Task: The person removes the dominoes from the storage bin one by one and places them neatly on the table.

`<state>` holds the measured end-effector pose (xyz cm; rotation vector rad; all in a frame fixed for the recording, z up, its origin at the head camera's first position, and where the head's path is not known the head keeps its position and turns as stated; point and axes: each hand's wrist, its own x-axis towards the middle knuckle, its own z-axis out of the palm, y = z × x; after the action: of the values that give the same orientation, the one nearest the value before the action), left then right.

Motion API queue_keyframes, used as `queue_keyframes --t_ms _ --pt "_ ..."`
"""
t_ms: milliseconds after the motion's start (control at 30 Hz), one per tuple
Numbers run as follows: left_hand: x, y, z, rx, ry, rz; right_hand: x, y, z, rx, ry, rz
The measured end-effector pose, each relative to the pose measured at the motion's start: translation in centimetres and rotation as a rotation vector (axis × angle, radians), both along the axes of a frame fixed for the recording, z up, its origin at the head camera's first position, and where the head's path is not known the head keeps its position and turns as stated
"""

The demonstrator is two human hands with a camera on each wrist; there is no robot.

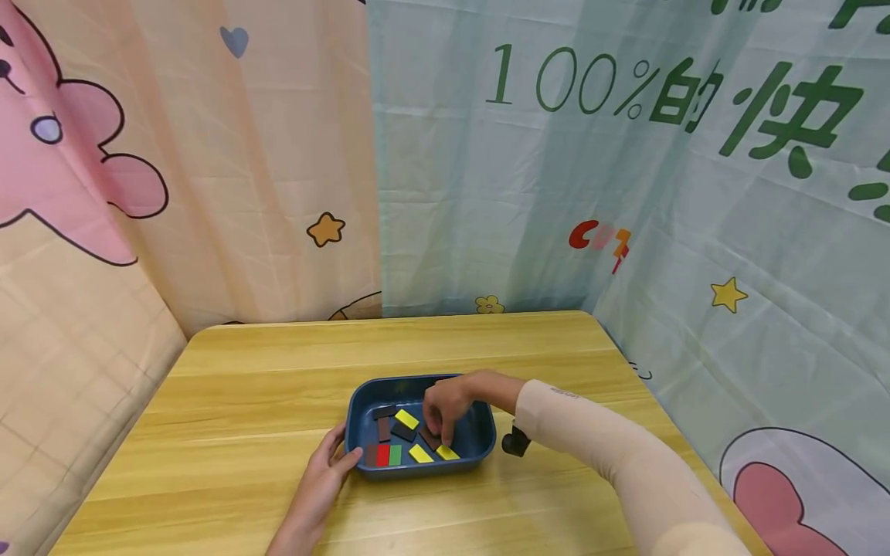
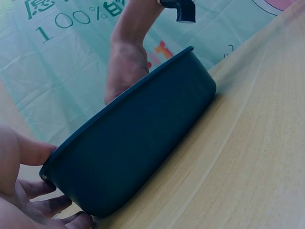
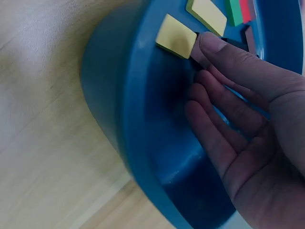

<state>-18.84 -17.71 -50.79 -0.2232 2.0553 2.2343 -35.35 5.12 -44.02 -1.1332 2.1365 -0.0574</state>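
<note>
A dark blue plastic tray (image 1: 389, 472) stands on the table, with several small flat rectangular blocks inside. My left hand (image 1: 323, 467) grips its left end, the thumb over the rim and the fingers against the outer wall, as the left wrist view shows. My right hand (image 1: 448, 403) reaches down into the tray from the right. In the right wrist view its thumb tip lies at a brown block (image 3: 198, 53), beside a yellow block (image 3: 175, 36). The index fingertip is hidden behind the thumb, so whether the block is pinched cannot be told.
Inside the tray are other yellow blocks (image 1: 406, 419), black blocks (image 1: 402, 432), a red block (image 1: 383, 455) and a green block (image 1: 395, 455). A wooden table (image 1: 243, 401) lies around it. Printed curtains (image 1: 473, 193) hang behind and at the sides.
</note>
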Motion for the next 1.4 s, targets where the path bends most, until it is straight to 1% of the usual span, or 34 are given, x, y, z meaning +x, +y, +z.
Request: queue_keyframes --t_ms 233,500,633,800,933,1100,1200,1333,1400 --pt "0.0 0.2 0.1 -0.006 0.013 -0.003 0.3 0.1 -0.6 0.049 0.019 -0.011" --pt "-0.2 0.1 0.3 -0.010 0.020 -0.005 1.0 -0.1 -0.7 0.103 0.122 -0.017" --pt "-0.2 0.0 0.3 -0.011 0.013 -0.003 1.3 -0.4 -0.9 0.122 0.145 -0.041" --pt "-0.1 0.0 0.3 -0.010 0.005 0.006 1.1 -0.6 -1.1 0.135 0.170 -0.049" --pt "-0.1 0.0 0.3 -0.010 -0.007 0.006 0.8 -0.2 -1.3 0.096 0.143 -0.037" --pt "-0.1 -0.1 0.3 -0.012 -0.015 0.008 0.4 0.7 -1.6 -0.003 0.091 -0.051" --pt "0.0 -0.1 0.3 -0.009 -0.012 0.011 0.1 1.0 -1.5 -0.054 0.021 -0.072" --pt "0.0 -0.1 0.1 -0.002 -0.009 0.008 -0.4 1.4 -1.1 -0.096 -0.091 -0.092" --pt "0.0 -0.2 0.0 -0.002 -0.010 0.006 -0.7 1.6 -0.8 -0.121 -0.130 -0.103"
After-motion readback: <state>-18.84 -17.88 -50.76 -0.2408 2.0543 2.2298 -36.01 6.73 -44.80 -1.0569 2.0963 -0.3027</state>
